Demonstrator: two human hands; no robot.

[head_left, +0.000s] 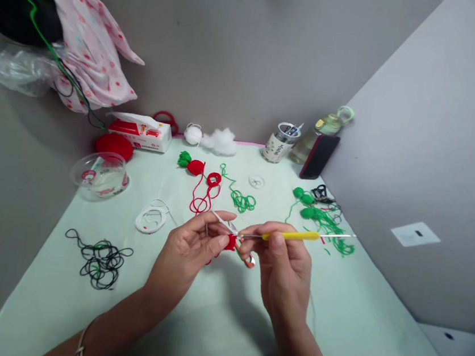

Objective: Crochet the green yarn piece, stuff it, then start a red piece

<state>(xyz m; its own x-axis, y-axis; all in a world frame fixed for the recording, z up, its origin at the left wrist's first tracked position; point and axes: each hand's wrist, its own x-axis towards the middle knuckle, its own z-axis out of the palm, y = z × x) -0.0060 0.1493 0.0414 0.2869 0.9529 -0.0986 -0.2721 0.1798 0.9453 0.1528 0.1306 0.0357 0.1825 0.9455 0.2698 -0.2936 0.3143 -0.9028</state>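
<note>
Between my left hand's (195,247) thumb and fingers is a small red crochet piece (230,242). White yarn (218,217) runs over the index finger of that hand. My right hand (285,263) grips a yellow-handled crochet hook (295,236), whose metal tip points left and meets the work near the left fingertips. Just below the right fingertips shows a small object with a rounded orange and silver end (250,261); its kind I cannot make out. Part of the crochet piece is hidden by the fingers.
On the pale green cloth (187,321) lie a black yarn tangle (101,262), a white yarn coil (151,219), a red-and-green crochet piece (196,167) and green yarn pieces (327,222). Behind stand a tissue box (156,136), a pen can (279,147) and a phone (319,156).
</note>
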